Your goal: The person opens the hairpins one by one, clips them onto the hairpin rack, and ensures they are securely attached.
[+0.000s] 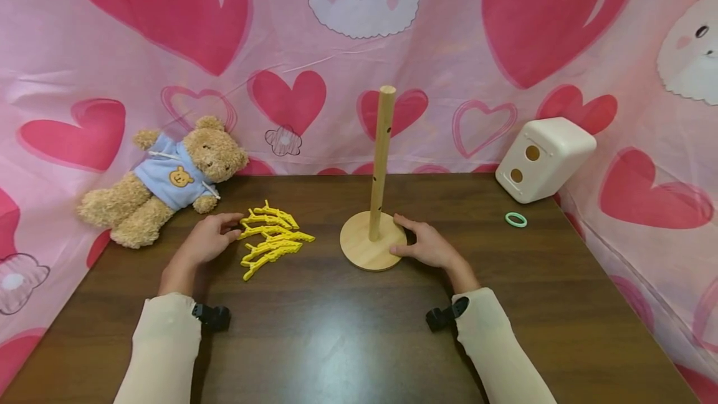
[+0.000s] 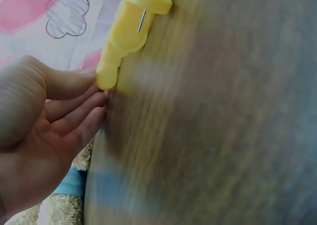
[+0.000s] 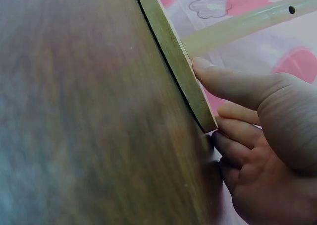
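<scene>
Several yellow plastic branch-shaped pieces (image 1: 272, 235) lie in a loose fan on the table, left of centre. Beside their left ends is my left hand (image 1: 209, 239), its thumb and fingers loosely bent. The left wrist view has the thumb tip at the end of one yellow piece (image 2: 131, 29), which carries a thin metal pin. A wooden stand (image 1: 361, 245) stands upright at the centre: a round base with a tall post (image 1: 380, 167) pierced by small holes. My right hand (image 1: 429, 245) holds the base's right edge, thumb on top and fingers at the rim (image 3: 200, 108).
A teddy bear in a blue hoodie (image 1: 174, 176) leans at the back left. At the back right sits a white box with round holes (image 1: 546, 161), with a mint-green ring (image 1: 516, 220) in front. Pink heart-patterned cloth (image 1: 449, 61) surrounds the brown table (image 1: 336, 341).
</scene>
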Available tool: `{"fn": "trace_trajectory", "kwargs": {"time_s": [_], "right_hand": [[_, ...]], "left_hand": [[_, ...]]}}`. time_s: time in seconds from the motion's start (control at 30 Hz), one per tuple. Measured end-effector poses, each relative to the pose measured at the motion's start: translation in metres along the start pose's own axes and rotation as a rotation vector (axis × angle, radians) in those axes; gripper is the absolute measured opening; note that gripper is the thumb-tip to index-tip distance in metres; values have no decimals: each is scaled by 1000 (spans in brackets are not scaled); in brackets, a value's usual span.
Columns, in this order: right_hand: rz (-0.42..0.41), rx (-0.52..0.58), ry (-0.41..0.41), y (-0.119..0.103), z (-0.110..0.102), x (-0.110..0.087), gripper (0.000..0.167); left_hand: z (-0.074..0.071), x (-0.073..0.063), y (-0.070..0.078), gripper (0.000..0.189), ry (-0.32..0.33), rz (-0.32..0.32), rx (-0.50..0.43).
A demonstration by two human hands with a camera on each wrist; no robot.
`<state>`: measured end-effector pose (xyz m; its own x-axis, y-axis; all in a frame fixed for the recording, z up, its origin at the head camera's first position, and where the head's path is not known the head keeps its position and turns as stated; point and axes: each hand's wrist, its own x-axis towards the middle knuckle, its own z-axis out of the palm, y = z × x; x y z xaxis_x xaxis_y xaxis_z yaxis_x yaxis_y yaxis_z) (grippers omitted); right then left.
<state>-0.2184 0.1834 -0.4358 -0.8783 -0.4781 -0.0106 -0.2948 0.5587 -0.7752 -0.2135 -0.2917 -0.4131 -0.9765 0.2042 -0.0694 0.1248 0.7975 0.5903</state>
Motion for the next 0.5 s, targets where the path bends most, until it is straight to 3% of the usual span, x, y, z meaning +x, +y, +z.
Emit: {"fn": "trace_trajectory", "kwargs": {"time_s": [0.5], "right_hand": [[-4,-16,11,1,0,0,78]], "left_hand": [[3,2,-2,42,40,-10,-59]]}}
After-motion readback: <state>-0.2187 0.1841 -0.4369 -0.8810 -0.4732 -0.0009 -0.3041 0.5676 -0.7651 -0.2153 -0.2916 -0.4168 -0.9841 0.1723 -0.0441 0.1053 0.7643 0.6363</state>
